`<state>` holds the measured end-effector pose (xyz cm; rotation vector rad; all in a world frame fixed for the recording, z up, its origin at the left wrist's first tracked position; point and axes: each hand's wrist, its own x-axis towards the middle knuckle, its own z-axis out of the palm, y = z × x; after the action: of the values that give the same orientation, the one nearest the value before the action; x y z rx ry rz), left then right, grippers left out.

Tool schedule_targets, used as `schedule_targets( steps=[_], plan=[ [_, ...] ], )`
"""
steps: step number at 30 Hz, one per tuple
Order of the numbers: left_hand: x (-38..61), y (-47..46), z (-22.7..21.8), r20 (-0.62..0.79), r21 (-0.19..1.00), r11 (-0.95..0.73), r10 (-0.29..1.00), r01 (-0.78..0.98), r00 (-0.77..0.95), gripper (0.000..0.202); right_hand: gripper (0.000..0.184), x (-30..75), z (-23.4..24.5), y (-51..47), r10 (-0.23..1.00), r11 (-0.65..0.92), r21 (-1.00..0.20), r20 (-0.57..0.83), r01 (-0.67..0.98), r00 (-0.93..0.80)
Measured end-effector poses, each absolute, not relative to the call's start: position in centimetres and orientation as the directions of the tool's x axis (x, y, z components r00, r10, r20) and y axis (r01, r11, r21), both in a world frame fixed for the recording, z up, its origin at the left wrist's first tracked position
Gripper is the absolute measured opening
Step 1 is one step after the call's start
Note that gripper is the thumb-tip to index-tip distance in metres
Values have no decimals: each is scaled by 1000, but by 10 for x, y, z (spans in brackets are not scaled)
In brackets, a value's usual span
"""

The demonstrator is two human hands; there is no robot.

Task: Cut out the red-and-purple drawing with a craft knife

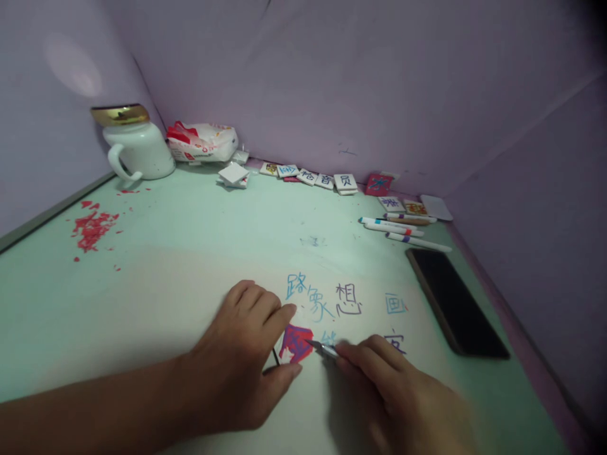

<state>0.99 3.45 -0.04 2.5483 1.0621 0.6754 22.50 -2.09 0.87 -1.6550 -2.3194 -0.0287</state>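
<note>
A small tile [298, 344] with a red and purple painted face lies on the table in front of me; a whitish patch shows at its lower left. My left hand [251, 344] holds it at the edges between thumb and fingers. In my right hand [386, 382] is a craft knife [325, 348], gripped like a pen, its pointed blade touching the tile's right side. Just past both hands, Chinese characters [348, 299] in blue and purple are drawn on the tabletop. The knife's rear end is hidden by my right hand.
Red scraps [92, 229] are scattered at the left. A phone [455, 303] and several marker pens [393, 227] lie at the right. Along the wall are a white mug [142, 150], a tissue pack [203, 142], blank tiles [234, 173] and several lettered tiles [345, 182].
</note>
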Motion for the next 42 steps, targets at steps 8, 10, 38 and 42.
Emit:
schedule_targets(
  steps=[8,10,38,42],
  plan=[
    [10,36,-1,315,446,-703,703,554,638,36,31,218,7,-14,932,296,-233,284,926,-226],
    [10,36,-1,318,447,-708,697,547,643,36,29,216,3,-15,936,271,-216,289,938,-203],
    [9,38,0,329,449,-733,668,511,668,33,26,211,-16,-25,933,189,-284,349,940,-82],
    [10,39,1,346,449,-736,666,506,661,31,26,210,-15,-25,934,176,-282,350,943,-70]
  ],
)
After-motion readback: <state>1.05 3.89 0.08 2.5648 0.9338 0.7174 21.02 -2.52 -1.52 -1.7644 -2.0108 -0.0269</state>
